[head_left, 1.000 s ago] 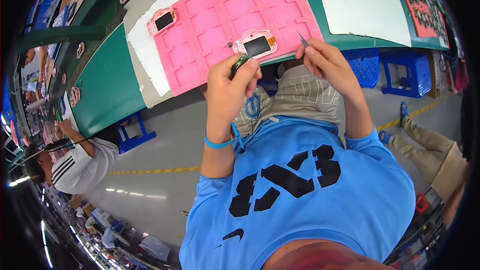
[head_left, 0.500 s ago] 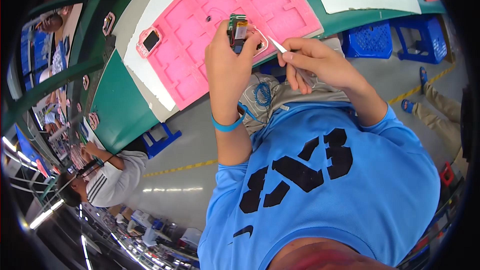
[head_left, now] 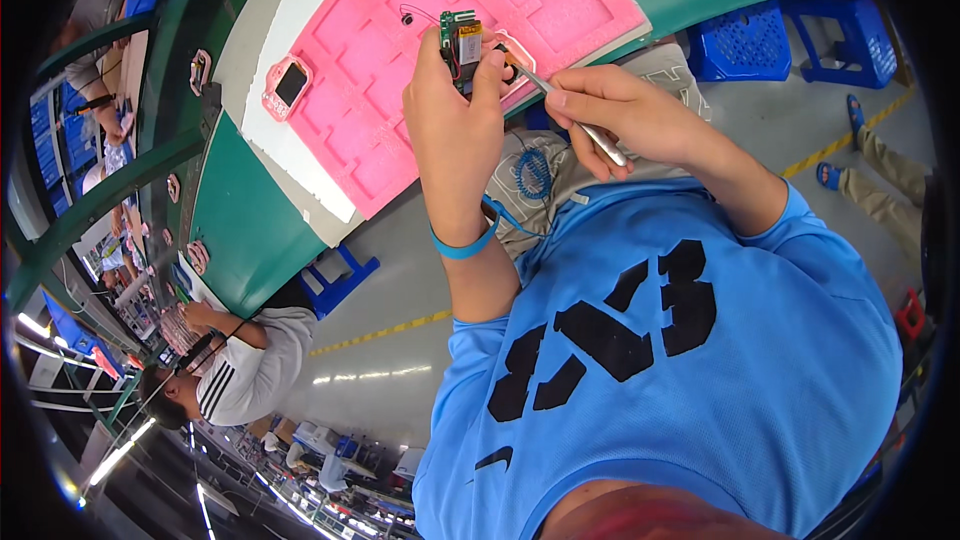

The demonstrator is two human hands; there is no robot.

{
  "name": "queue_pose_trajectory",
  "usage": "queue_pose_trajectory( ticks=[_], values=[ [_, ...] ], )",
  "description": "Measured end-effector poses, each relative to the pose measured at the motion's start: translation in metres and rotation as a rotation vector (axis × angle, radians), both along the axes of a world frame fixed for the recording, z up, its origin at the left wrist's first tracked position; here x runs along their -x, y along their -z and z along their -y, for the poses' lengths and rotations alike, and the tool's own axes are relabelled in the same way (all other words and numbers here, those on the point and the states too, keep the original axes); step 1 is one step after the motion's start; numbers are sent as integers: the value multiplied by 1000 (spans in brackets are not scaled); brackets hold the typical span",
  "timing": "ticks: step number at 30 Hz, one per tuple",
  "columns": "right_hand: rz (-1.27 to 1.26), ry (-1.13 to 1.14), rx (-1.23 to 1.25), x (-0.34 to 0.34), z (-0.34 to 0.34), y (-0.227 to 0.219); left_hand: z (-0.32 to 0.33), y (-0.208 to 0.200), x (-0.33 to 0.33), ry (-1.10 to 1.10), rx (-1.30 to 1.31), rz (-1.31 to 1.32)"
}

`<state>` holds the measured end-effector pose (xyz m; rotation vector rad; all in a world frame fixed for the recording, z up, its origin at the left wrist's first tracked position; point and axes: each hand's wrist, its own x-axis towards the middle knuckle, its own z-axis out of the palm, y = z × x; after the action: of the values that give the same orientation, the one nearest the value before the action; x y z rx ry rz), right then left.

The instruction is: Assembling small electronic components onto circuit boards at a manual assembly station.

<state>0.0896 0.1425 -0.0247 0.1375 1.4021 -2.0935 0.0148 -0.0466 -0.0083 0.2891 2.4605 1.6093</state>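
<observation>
A green circuit board (head_left: 446,32) with a silver battery (head_left: 469,47) is gripped between the thumb and fingers of my left hand (head_left: 445,130), above the pink tray (head_left: 360,80). Beside the battery, a pink-and-white housing frame (head_left: 521,52) shows behind my left fingertips; how it joins the board is hidden. My right hand (head_left: 625,110) is closed round slim metal tweezers (head_left: 603,145). Their tips reach the dark part by the frame, next to my left thumb; contact is unclear. A thin wire runs from the board to a small round black part (head_left: 407,20) over the tray.
A pink device with a dark screen (head_left: 289,86) lies at the tray's left edge. White sheets cover parts of the green table (head_left: 235,210). Blue stools (head_left: 740,45) stand beyond the table edge. A person in a white shirt (head_left: 255,365) works at the left.
The tweezers have swung left and their tips now reach the parts at my left thumb. My left hand has tilted the board slightly, showing more of the battery.
</observation>
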Motion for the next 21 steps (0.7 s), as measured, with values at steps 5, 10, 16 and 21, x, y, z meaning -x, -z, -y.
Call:
queue_pose_trajectory(
  ticks=[5,10,16,21],
  values=[
    [-2,13,26,1,3,4,-1,3,-1,2,-24,-20],
    [6,29,51,3,6,5,1,5,0,22,19,-50],
    [-3,59,61,0,9,7,0,5,-1,31,21,-78],
    [0,117,93,-4,14,7,-1,2,-6,13,-4,-14]
  ],
)
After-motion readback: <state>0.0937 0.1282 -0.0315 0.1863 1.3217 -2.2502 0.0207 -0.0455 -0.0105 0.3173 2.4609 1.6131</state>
